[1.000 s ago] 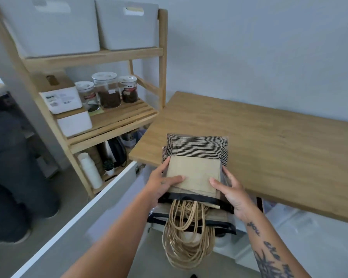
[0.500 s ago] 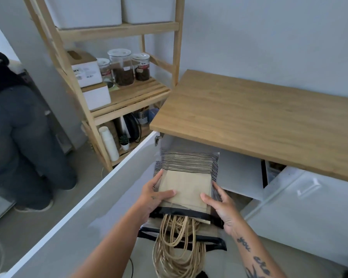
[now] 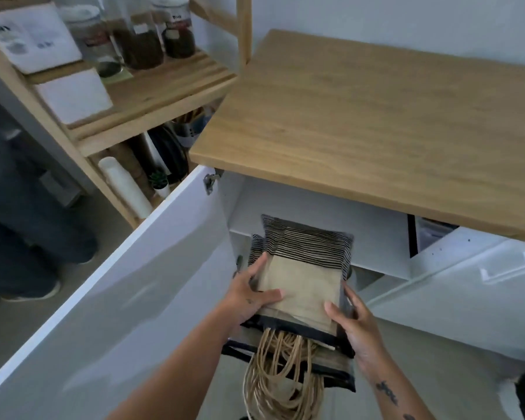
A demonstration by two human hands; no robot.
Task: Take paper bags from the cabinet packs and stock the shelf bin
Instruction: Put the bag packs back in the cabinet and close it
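I hold a stack of packs of brown paper bags (image 3: 300,286) in clear plastic with black stripes, at the mouth of the open white cabinet (image 3: 322,231) under the wooden counter. My left hand (image 3: 249,295) grips the stack's left side, thumb on top. My right hand (image 3: 355,322) grips its right side. Tan twine handles (image 3: 279,380) hang in a bunch from the near end of the packs. The stack's far end reaches into the cabinet's opening.
The cabinet's white door (image 3: 119,298) stands open on my left. The wooden counter (image 3: 376,122) overhangs the cabinet. A wooden shelf unit (image 3: 152,95) with jars and white boxes stands at the left. A person's legs (image 3: 25,225) are at the far left. A second white door (image 3: 479,286) is on the right.
The stack has come down from the counter's edge to the cabinet's opening below it and moved inward. Both hands keep the same hold. My view has dropped and moved closer.
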